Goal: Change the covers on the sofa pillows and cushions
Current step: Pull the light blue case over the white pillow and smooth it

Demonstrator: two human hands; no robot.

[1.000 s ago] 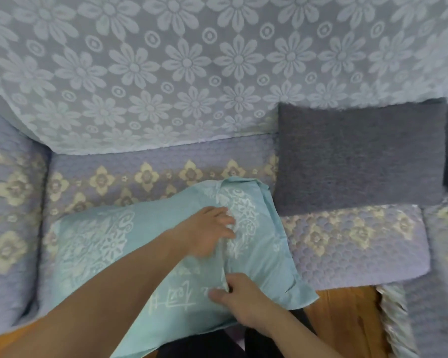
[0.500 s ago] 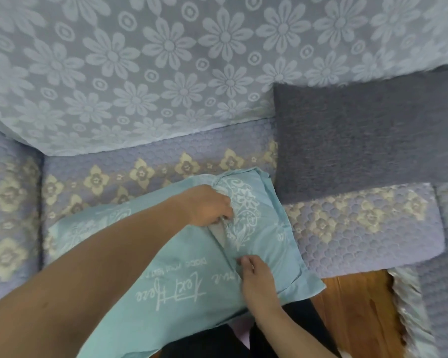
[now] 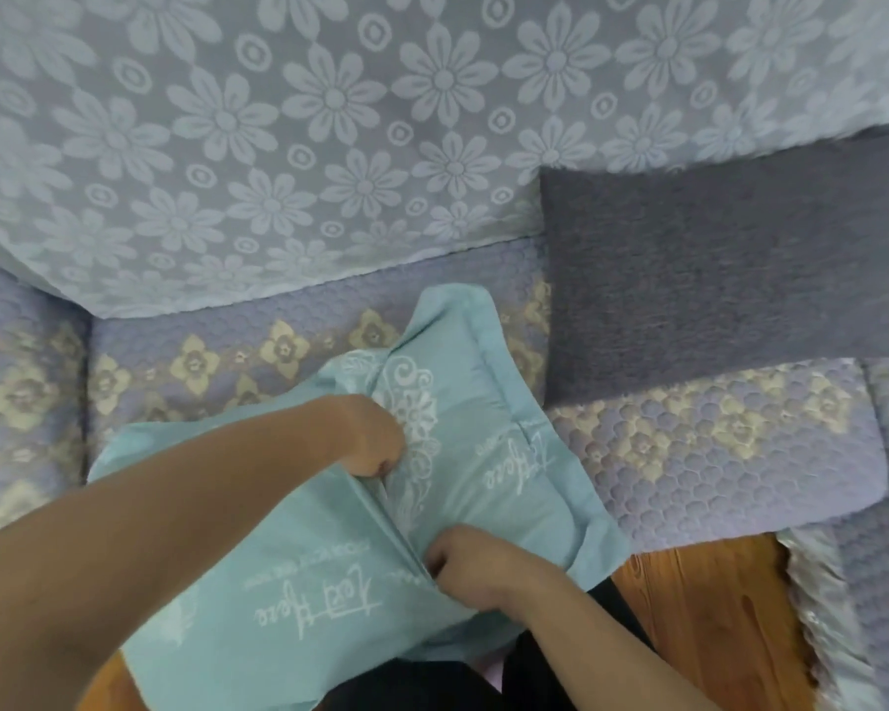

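Note:
A teal pillow (image 3: 488,484) in a cover with white lace print and lettering lies at the sofa's front edge, against my lap. A seam or opening runs down its middle. My left hand (image 3: 368,436) grips the cover at the upper end of that opening, fingers curled into the fabric. My right hand (image 3: 465,567) pinches the cover at the lower end of the same seam. The pillow's right corner stands up toward the backrest.
A dark grey cushion (image 3: 719,264) leans on the backrest to the right. The sofa seat (image 3: 714,454) has a quilted lilac cover with yellow flowers. A pale floral throw (image 3: 278,136) hangs over the backrest. Wooden floor (image 3: 704,608) shows beyond the seat edge.
The pillow's right end has lifted and turned toward the backrest. My right hand moved up to the seam and now pinches it; my left hand stays at the seam's top.

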